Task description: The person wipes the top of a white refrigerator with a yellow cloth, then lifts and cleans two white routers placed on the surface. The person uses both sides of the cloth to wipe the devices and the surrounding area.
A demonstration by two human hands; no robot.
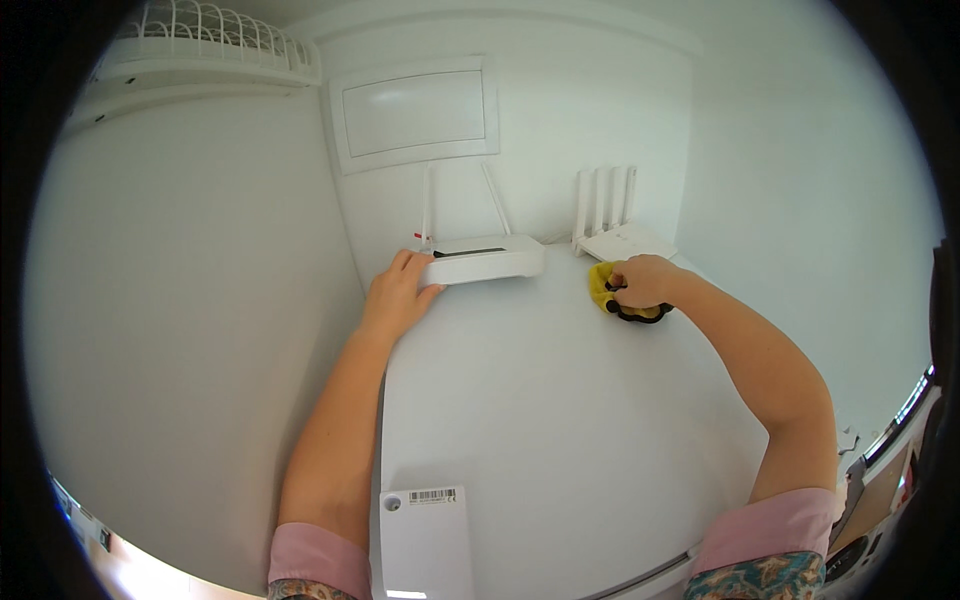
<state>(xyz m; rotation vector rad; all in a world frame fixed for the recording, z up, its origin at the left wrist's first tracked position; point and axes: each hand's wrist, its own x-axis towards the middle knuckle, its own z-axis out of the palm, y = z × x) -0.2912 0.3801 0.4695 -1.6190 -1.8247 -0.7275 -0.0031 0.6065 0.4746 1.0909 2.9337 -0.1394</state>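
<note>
My left hand (399, 295) grips the left end of a white router (491, 262) with two raised antennas, thumb low at its front and fingers on top. In my right hand (646, 281) is a bunched yellow cloth with black edging (600, 281), pressed on the white surface (555, 375) just in front of a second white router (630, 241). That router has several upright antennas and stands near the back right corner.
A white box-like device (426, 540) with a barcode label lies at the front left edge. White walls enclose the back and sides. A closed panel (414, 114) is set in the back wall, and a white wire rack (217, 49) hangs upper left.
</note>
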